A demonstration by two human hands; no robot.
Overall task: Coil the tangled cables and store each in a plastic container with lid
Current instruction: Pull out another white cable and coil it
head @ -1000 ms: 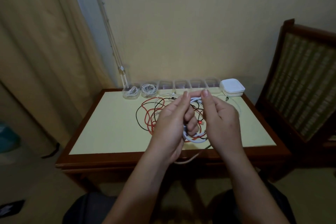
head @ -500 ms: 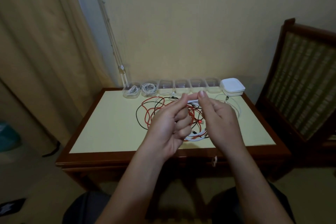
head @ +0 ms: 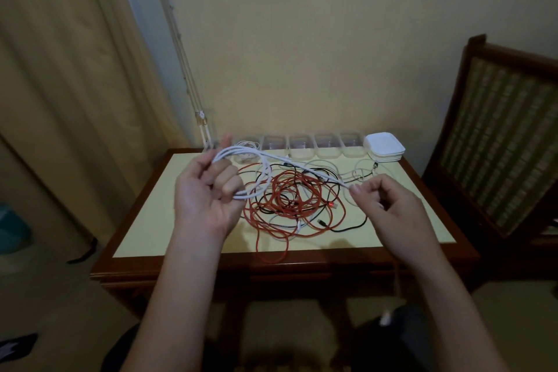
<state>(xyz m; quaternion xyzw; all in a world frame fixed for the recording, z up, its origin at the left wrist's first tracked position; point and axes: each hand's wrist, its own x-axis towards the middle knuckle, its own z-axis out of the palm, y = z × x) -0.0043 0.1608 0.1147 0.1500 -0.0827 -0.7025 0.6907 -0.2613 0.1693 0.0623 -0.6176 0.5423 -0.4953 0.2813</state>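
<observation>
Above yellow table [head: 145, 220], left hand [head: 208, 199] holding looped white cable [head: 259, 172]

Left hand [head: 208, 202] partly blocks the leftmost containers [head: 250, 144], and its raised fingertip is a blur. The white cable [head: 305, 164] disappears into the right hand [head: 389, 205]. The chair [head: 498, 136] is cut off at the right edge.

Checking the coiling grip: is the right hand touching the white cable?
Touching. The head view shows the right hand pinching the white cable between thumb and forefinger, and the cable stretches across to loops held in the left hand.
</observation>
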